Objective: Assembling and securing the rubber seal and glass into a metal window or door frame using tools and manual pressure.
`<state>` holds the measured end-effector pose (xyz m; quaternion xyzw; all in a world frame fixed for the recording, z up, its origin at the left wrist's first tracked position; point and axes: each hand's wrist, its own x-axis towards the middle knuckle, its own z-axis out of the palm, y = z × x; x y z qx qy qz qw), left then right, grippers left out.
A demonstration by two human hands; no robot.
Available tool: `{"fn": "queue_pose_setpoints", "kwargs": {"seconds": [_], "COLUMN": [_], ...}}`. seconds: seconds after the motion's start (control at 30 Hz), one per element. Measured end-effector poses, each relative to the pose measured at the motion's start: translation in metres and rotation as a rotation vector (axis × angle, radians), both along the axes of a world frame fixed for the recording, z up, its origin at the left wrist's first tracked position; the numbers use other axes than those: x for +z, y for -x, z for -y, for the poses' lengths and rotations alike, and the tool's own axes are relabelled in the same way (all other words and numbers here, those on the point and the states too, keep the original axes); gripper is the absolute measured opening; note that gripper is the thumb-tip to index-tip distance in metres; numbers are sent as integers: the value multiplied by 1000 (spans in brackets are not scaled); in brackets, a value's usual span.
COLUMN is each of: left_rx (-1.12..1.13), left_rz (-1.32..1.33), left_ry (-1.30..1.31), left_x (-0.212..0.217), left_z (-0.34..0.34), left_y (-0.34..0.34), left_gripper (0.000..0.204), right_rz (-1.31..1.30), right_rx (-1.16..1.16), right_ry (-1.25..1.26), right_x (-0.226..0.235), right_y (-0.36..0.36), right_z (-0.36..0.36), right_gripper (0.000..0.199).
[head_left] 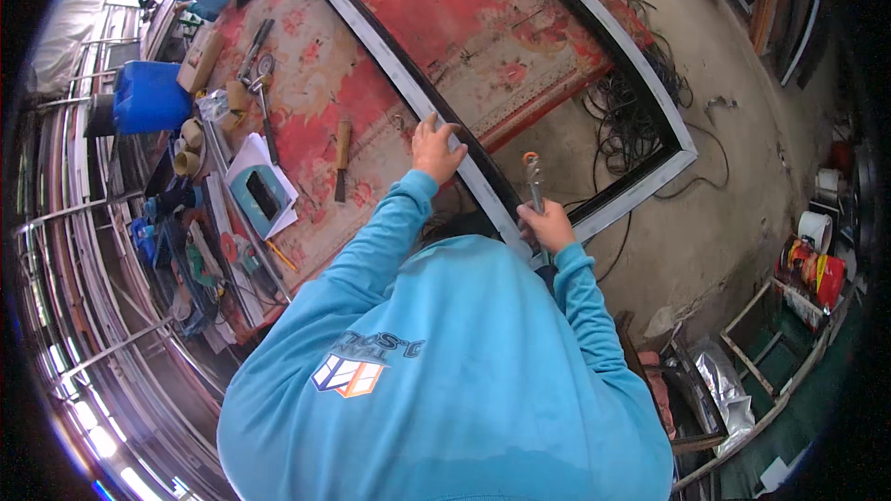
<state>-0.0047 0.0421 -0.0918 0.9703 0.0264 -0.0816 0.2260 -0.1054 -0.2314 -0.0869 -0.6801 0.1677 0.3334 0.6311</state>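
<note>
Frame (480, 176) on red tbl (308, 102), tan flr (687, 250)

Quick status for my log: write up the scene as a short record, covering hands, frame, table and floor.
Left hand: resting on a bar of the frame
Right hand: gripping a metal tool
Frame: pale and black, lying partly across the table, one corner past its edge
Table: red floral covering
On table: wooden-handled tool, left of the frame
Floor: tangled dark cable
</note>
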Motion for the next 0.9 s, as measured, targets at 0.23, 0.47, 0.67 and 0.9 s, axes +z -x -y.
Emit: {"fn": "queue_pose_setpoints", "kwargs": {"seconds": [0.23, 0.47, 0.67, 0.9], "left_rx": [-144, -418, -635, -726], "left_rz": [171, 103, -128, -255], "left_ry": [127, -6, -155, -237], "left_x": [8, -10, -24, -15], "left_z": [-5, -12, -11, -10], "left_y": [-5, -43, -95, -109], "left_gripper": [49, 53, 40, 47], "right_rz": [-150, -202, -128, -286], "right_rx": [-54, -38, 178, 39], "right_ry": [-292, 26, 648, 377], "right_x": [16, 19, 47, 114], "right_y": [41, 99, 84, -21], "right_z": [104, 178, 147, 38], "right_gripper": [25, 28, 33, 33]}}
